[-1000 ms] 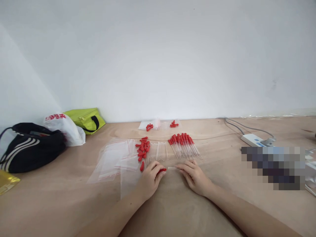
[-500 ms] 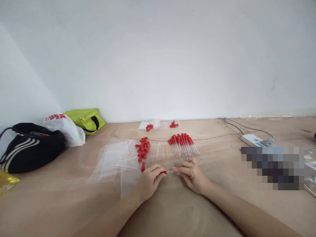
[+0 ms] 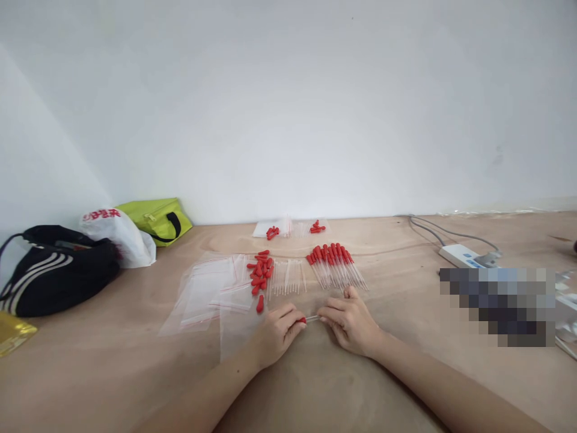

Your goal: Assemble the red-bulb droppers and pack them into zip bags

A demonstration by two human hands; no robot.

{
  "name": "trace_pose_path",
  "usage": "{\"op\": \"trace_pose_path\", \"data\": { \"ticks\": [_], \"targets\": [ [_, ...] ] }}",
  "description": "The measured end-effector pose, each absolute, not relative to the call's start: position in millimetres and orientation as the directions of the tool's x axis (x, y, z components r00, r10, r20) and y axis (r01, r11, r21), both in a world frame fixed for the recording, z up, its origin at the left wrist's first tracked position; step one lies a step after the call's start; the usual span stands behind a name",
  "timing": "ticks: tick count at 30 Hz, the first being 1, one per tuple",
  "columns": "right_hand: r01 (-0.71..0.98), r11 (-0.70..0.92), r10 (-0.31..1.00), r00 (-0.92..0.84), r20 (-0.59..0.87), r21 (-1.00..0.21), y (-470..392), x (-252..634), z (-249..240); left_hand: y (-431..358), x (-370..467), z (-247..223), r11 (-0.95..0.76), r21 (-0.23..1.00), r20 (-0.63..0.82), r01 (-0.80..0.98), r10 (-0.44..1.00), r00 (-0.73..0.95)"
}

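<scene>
My left hand [image 3: 278, 334] is closed, pinching a red rubber bulb [image 3: 303, 320] whose end shows past the fingertips. From the bulb a thin clear dropper tube [image 3: 312, 317] runs to my right hand [image 3: 349, 322], which pinches its other part; the far tip is hidden by the fingers. Loose red bulbs [image 3: 260, 273] lie in a heap beyond my left hand, one apart nearer to me. Beside them several bare clear tubes [image 3: 287, 278] lie in a row. Droppers with red bulbs fitted [image 3: 336, 261] lie side by side beyond my right hand.
Clear zip bags [image 3: 205, 288] overlap on the table at left. Farther back lie small bags with red bulbs [image 3: 318, 227]. A black bag [image 3: 58, 270], a white plastic bag [image 3: 118, 234] and a green bag [image 3: 157, 219] stand left. A power strip [image 3: 462, 255] with cables is right.
The bulb and tube between my hands have shifted slightly toward me, and the tube tilts a little more. Both hands keep their pinch; the things on the table stay put.
</scene>
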State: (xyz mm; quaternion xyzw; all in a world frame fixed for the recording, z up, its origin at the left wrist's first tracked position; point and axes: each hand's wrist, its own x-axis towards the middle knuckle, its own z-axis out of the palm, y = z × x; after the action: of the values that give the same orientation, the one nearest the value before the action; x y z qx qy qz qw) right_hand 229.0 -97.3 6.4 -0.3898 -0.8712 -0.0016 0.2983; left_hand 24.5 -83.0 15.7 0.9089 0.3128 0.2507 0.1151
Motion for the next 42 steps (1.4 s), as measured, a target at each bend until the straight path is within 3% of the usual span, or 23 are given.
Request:
{"op": "trace_pose_path", "data": {
  "ticks": [13,21,24,27,31,36,42],
  "targets": [
    [0.681,0.655,0.739,-0.489,0.463,-0.327,-99,213,2,-82,26,16,-0.819,0.287,0.373,0.497,0.573,0.730],
    [0.759,0.633,0.720,-0.504,0.477,-0.154,-95,218,16,-73,18,15,-0.738,0.314,0.434,0.597,0.671,0.601],
    [0.826,0.519,0.770,-0.341,0.540,-0.220,-86,229,13,-71,13,14,-0.683,0.351,0.438,0.640,0.724,0.533],
    [0.882,0.292,0.812,-0.024,0.584,-0.370,-72,244,7,-70,11,14,-0.652,0.378,0.403,0.658,0.755,0.517],
    [0.858,0.015,0.792,0.303,0.530,-0.514,-55,264,3,-70,12,14,-0.653,0.379,0.380,0.656,0.756,0.533],
    [0.827,-0.136,0.811,0.409,0.417,-0.546,-42,267,1,-69,13,14,-0.663,0.358,0.375,0.658,0.747,0.549],
    [0.823,-0.188,0.824,0.429,0.371,-0.536,-30,262,-2,-69,13,15,-0.669,0.349,0.374,0.656,0.742,0.557]
  ]
}}
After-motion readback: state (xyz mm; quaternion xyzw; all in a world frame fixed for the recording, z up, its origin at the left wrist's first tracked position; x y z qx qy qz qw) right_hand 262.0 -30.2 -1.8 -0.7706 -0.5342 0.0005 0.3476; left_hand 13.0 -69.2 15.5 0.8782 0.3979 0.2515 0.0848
